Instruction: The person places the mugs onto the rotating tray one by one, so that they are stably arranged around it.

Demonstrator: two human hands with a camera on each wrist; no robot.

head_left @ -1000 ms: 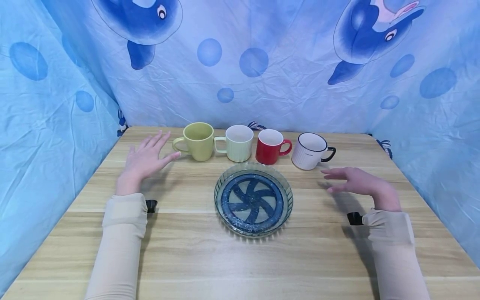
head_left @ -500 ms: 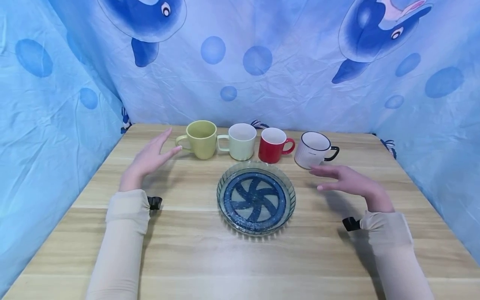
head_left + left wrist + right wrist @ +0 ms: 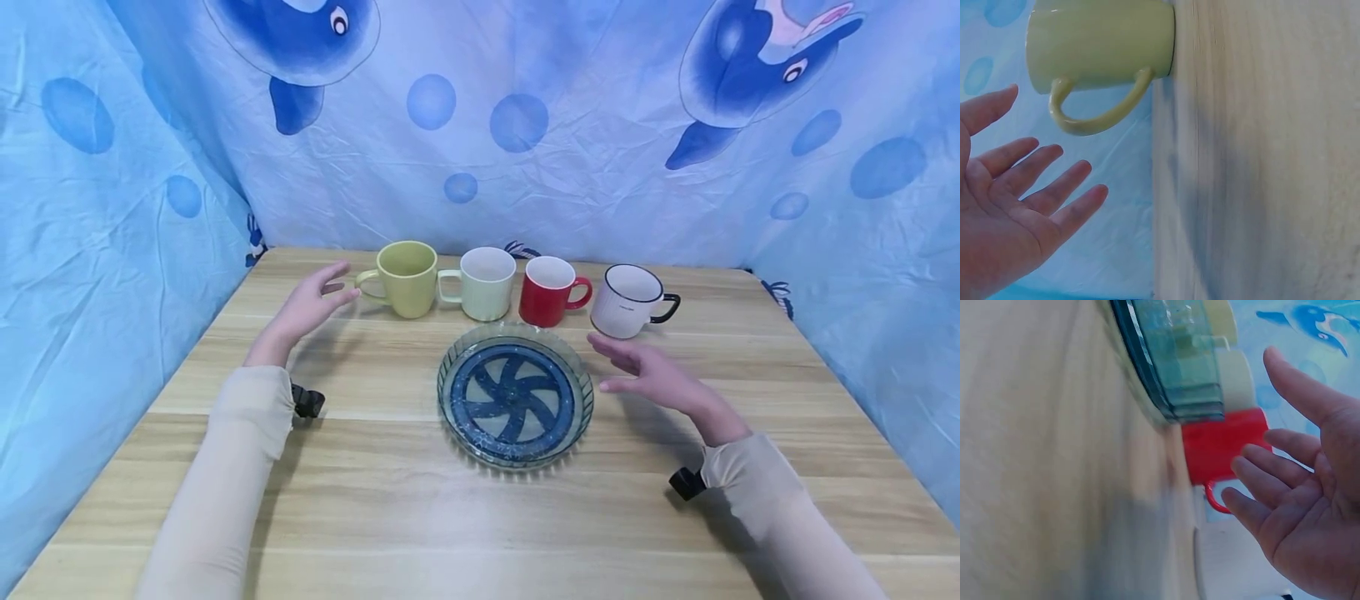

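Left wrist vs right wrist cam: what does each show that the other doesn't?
Left wrist only: the left hand and the curved handle of the yellow-green ceramic mug.

Right wrist only: the right hand, round clear glass dish, pale green ceramic mug, red ceramic mug, part of the black-rimmed white mug, and a blue dolphin print.

Both: wood-grain table, blue fabric backdrop, and the yellow-green mug, cut off by the frame in each.

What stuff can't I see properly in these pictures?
Tiny marking on the white mug: too small to read, head view.
Sleeves: cut off by the bottom edge, head view.
Yellow-green mug: cut off by the top edge, left wrist view.
Pale mug: partly hidden behind the glass dish, right wrist view.
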